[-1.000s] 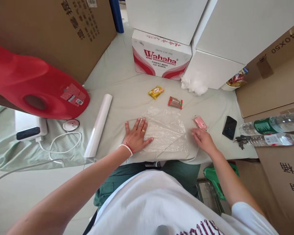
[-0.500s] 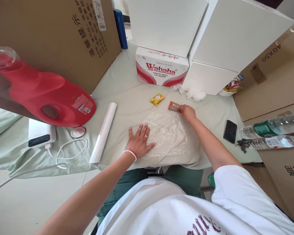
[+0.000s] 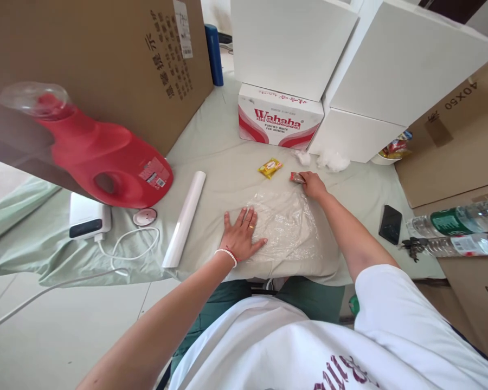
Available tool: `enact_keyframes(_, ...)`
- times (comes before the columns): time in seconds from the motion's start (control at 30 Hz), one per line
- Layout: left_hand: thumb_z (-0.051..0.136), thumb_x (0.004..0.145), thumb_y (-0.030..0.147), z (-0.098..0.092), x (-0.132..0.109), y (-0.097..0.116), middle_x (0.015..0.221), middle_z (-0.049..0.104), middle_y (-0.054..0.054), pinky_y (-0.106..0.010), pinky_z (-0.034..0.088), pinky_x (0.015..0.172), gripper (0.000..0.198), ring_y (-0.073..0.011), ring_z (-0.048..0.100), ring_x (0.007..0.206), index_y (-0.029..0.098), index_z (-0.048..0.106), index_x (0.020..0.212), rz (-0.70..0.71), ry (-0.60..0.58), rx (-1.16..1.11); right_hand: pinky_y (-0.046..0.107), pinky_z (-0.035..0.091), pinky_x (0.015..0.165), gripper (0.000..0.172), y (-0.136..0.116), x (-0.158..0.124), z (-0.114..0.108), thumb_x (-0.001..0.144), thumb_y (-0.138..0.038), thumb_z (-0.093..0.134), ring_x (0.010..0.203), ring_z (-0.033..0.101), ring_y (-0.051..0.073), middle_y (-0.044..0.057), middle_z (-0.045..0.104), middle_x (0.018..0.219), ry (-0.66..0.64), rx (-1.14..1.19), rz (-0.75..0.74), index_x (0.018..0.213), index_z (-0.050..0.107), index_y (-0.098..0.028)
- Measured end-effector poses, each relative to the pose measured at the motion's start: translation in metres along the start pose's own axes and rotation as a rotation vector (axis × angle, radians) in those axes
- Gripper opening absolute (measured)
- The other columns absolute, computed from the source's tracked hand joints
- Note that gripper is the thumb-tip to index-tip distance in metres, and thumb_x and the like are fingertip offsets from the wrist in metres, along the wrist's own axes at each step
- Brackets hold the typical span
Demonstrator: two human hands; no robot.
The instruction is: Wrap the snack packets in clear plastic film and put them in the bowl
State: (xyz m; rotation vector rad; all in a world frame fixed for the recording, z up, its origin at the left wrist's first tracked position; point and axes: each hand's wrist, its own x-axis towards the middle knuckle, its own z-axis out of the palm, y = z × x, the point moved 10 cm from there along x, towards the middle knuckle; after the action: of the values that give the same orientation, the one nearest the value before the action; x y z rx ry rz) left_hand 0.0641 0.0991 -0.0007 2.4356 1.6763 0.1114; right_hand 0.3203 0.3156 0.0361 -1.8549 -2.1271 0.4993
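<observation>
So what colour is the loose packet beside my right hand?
The packet is yellow, best seen in head view.

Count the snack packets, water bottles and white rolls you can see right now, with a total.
Snack packets: 2 (yellow packet; red-brown packet, in the fingers of the right hand)
Water bottles: 2 (upper bottle; lower bottle)
White rolls: 1 (white roll)
Total: 5

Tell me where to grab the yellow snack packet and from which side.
Pinch the yellow snack packet across its narrow width, mid-length, from straight above. It lies flat and slantwise on the green sheet, apart from everything, so likely only top and edges are reachable. The right hand is nearest.
</observation>
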Motion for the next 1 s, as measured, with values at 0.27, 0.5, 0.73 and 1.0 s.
enact_keyframes(0.27,0.036,0.095,0.081,0.000,0.001,-0.001,0.176,0.011,-0.023,-0.077,-0.005,0.125,0.101,-0.0415,0.011,0.165,0.013,0.025,0.169,-0.014,-0.003,-0.040,0.036,0.053,0.083,0.044,-0.007,-0.049,-0.047,0.091,-0.054,0.067,0.087,0.064,0.023,0.007,0.074,0.094,0.079,0.409,0.092,0.118,0.072,-0.019)
enact_keyframes(0.5,0.037,0.095,0.081,0.001,0.002,-0.001,0.177,0.011,-0.022,-0.074,-0.011,0.125,0.102,-0.0411,0.010,0.165,0.012,0.026,0.168,-0.027,0.010,-0.047,0.034,0.053,0.076,0.050,-0.077,-0.126,0.026,0.083,-0.063,0.078,0.083,0.067,0.024,0.006,0.075,0.091,-0.604,0.478,-0.016,0.108,0.079,-0.019)
enact_keyframes(0.73,0.038,0.095,0.080,0.000,0.001,0.000,0.177,0.012,-0.022,-0.073,-0.009,0.126,0.101,-0.0412,0.012,0.165,0.011,0.026,0.168,-0.025,0.014,-0.032,0.050,0.047,0.112,0.060,-0.119,-0.138,0.041,0.098,-0.051,0.065,0.139,0.048,0.037,0.015,0.059,0.150,-0.220,-0.175,-0.474,0.150,0.060,-0.024)
enact_keyframes(1.0,0.044,0.098,0.072,-0.004,0.002,0.001,0.177,0.010,-0.022,-0.076,-0.004,0.125,0.091,-0.0389,0.015,0.165,0.017,0.027,0.168,-0.002,0.030,-0.055,0.064,0.022,0.127,0.064,-0.106,-0.180,0.080,0.107,-0.045,0.050,0.158,0.030,0.034,0.013,0.035,0.172,-0.160,-0.201,-0.498,0.166,0.038,-0.024)
